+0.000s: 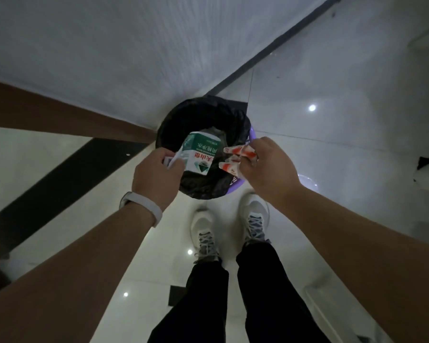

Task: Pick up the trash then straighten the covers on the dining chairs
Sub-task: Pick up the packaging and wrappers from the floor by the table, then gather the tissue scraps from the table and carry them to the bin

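Observation:
A purple trash bin (251, 137) lined with a black bag (198, 115) stands on the floor against the wall, straight below me. My left hand (156, 177) grips a green, white and red label or carton (200, 154) and some white paper over the bin's mouth. My right hand (270, 167) pinches several red-and-white wrappers (238, 151) above the bin's right side. Both hands hover just over the bag's opening. No dining chairs are in view.
My two feet in white sneakers (206, 233) stand on glossy white tiles close to the bin. A white wall (134, 58) with a brown skirting board (47, 115) runs behind it. A dark stripe (60, 174) crosses the floor at left.

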Demonstrator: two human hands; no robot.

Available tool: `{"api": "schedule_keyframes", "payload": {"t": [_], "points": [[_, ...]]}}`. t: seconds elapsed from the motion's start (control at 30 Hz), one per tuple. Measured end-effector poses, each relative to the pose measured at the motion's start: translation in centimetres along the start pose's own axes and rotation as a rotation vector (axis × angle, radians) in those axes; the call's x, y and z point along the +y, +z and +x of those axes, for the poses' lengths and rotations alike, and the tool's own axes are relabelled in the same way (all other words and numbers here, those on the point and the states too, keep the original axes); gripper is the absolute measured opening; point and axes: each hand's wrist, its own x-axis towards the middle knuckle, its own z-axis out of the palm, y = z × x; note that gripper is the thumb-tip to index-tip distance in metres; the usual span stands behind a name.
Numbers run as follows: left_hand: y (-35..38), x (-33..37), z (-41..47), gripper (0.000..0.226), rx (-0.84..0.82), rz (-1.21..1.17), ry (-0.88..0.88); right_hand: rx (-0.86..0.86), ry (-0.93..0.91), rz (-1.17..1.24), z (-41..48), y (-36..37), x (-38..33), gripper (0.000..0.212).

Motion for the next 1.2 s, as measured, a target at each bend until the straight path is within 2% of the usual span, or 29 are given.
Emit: {"api": "schedule_keyframes", "payload": {"t": [0.23, 0.3, 0.4, 0.47, 0.57, 0.73, 1.07, 1.2], "points": [[5.2, -5.0, 3.3, 0.006, 0.027, 0.102, -0.054, -0.075, -0.061, 0.000, 4.6, 7.7, 3.7, 0.014], [5.3, -5.6, 3.4, 0.007, 0.058, 0.072, -0.048, -0.095, -0.090, 0.006, 4.6, 8.8, 3.9, 0.024], [4.7, -5.7, 2.5, 0.019, 0.061, 0.028, -0.010, -0.100, -0.112, -0.020, 3.9, 9.0, 3.5, 0.039], [3.7, -5.5, 1.7, 0.028, 0.030, 0.017, 0.035, -0.100, -0.140, -0.058, 3.0, 8.2, 2.9, 0.038], [1.6, -4.7, 0.7, 0.032, -0.001, 0.063, 0.136, -0.102, -0.160, -0.167, 1.6, 6.2, 1.6, 0.034], [-2.9, -2.2, -1.6, 0.040, -0.036, 0.217, 0.404, -0.140, -0.159, -0.343, -1.0, 0.7, -2.5, 0.040], [-14.1, 7.7, -9.2, 0.041, 0.013, 0.414, 0.762, -0.105, -0.187, -0.532, -9.1, -12.7, -13.5, 0.049], [-19.4, 12.2, -12.9, 0.044, 0.015, 0.448, 0.826, -0.014, -0.164, -0.549, -14.0, -18.7, -18.2, 0.073]]}}
